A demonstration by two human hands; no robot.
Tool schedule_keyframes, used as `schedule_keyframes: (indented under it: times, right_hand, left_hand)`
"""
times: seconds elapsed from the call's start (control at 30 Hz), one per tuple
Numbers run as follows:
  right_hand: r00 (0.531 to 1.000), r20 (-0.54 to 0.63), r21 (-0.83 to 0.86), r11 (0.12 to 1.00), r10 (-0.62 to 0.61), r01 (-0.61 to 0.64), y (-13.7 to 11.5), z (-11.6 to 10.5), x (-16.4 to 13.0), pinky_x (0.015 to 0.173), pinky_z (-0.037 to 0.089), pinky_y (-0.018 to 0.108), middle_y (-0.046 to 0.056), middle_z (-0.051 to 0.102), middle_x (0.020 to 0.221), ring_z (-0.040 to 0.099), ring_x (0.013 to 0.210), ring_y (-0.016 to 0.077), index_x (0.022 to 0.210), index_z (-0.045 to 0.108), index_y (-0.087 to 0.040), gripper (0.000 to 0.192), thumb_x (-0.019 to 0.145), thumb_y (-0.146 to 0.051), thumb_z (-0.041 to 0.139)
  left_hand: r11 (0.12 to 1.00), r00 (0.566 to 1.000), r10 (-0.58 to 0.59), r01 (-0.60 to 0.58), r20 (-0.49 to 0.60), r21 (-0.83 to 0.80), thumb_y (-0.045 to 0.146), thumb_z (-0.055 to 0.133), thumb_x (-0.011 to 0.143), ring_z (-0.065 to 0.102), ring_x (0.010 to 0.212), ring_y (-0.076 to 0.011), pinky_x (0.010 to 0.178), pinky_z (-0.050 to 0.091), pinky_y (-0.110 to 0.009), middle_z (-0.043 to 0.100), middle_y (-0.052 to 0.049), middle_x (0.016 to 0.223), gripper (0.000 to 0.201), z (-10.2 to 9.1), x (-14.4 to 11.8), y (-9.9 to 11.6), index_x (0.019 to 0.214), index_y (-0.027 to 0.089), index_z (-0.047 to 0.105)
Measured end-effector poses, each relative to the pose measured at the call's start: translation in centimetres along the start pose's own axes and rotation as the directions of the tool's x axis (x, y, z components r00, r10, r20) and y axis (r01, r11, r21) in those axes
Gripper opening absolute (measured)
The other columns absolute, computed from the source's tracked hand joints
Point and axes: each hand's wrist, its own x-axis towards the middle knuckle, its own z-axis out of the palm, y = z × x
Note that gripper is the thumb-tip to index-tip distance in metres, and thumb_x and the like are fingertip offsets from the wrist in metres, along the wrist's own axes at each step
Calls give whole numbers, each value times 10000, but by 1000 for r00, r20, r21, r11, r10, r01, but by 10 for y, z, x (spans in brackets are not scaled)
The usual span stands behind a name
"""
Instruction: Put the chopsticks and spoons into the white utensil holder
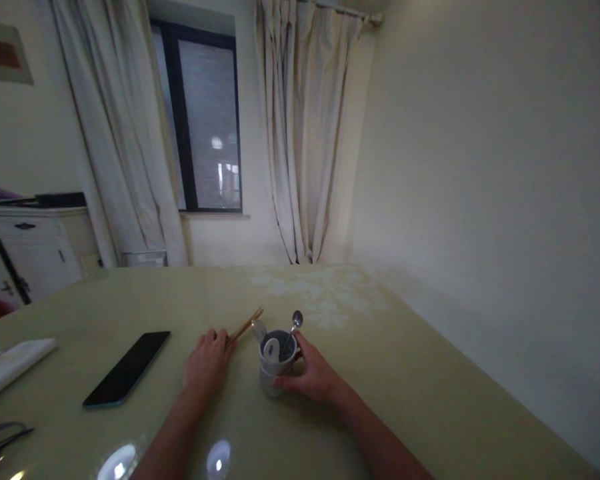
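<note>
One pale cup [277,371] stands near the middle of the glossy worktop [405,373], its lower side hidden by the right hand [313,375], which wraps around it. Inside it lean one metal spoon [295,323] and one white spoon [271,347]; anything deeper is too dim to make out. Just left, the left hand [207,363] pinches a pair of wooden chopsticks [246,325] resting on the worktop. One dark phone [127,376] lies farther left, and dark glasses [0,437] are cut off at the edge.

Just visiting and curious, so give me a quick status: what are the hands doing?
Left hand pinching chopsticks flat on table. Right hand wrapped round cup holding spoons. Phone lies left, clear of both.
</note>
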Motion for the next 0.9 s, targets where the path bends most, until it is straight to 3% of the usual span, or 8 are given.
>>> schedule_keyframes:
  times: [0.07, 0.2, 0.3, 0.4, 0.57, 0.67, 0.9]
  right_hand:
    - [999, 37, 27, 999, -18, 17, -2, -4, 0, 1061, 481, 492, 127, 684, 1382, 640, 1245, 346, 1436, 546, -223, 949, 623, -428, 990]
    - [995, 101, 87, 996, -12, 3, -6, -15, -1, 1114, 450, 502, 116, 697, 1349, 638, 1261, 340, 1362, 587, -214, 878, 609, -387, 1003]
    - [991, 120, 119, 990, 55, -69, -6, -21, -2, 1132, 441, 507, 115, 697, 1348, 635, 1270, 351, 1334, 602, -209, 910, 549, -374, 1030]
    - [988, 138, 135, 987, 67, -85, -7, -23, -2, 1138, 436, 502, 101, 705, 1329, 636, 1269, 352, 1321, 620, -212, 928, 516, -391, 1045]
    - [985, 162, 197, 976, 61, -92, -8, -21, -1, 1112, 455, 485, 108, 710, 1307, 642, 1250, 348, 1310, 629, -204, 955, 488, -430, 1059]
    - [986, 152, 191, 977, 62, -91, -9, -20, -1, 1117, 449, 490, 111, 707, 1314, 638, 1252, 350, 1315, 630, -212, 950, 493, -414, 1060]
    - [988, 144, 157, 985, 53, -76, -12, -22, -2, 1118, 436, 487, 101, 699, 1311, 632, 1244, 352, 1316, 642, -221, 909, 512, -355, 1044]
  left_hand:
    - [1000, 1000, 3, -3, -12, 2, 504, 443, 1036, 650, 1197, -332, 946, 522, -410, 697, -164, 1231, 386, 2, 1, -3, 1135, 200, 661]
    - [996, 997, 76, -76, -1, -52, 582, 458, 994, 545, 1394, -389, 1115, 432, -555, 611, -187, 1506, 603, 13, 2, -8, 1453, 210, 582]
    - [971, 978, 192, -178, 81, -161, 553, 429, 997, 429, 1538, -351, 1247, 293, -578, 472, -131, 1668, 664, 23, 1, -10, 1589, 256, 468]
    - [949, 957, 260, -230, 125, -216, 568, 370, 1010, 367, 1585, -312, 1287, 252, -558, 373, -95, 1716, 714, 28, -1, -8, 1649, 249, 375]
    - [994, 986, 98, -90, 134, -67, 640, 348, 1002, 298, 1613, -323, 1310, 206, -578, 314, -129, 1730, 844, 29, 6, 1, 1670, 129, 291]
    - [998, 985, 64, -60, 162, -32, 590, 299, 1034, 272, 1622, -314, 1303, 228, -591, 268, -117, 1743, 788, 28, 9, 3, 1672, 128, 276]
    - [946, 941, 296, -265, 164, -186, 424, 330, 1069, 353, 1592, -261, 1299, 278, -546, 411, -44, 1689, 564, 21, 3, -5, 1598, 286, 470]
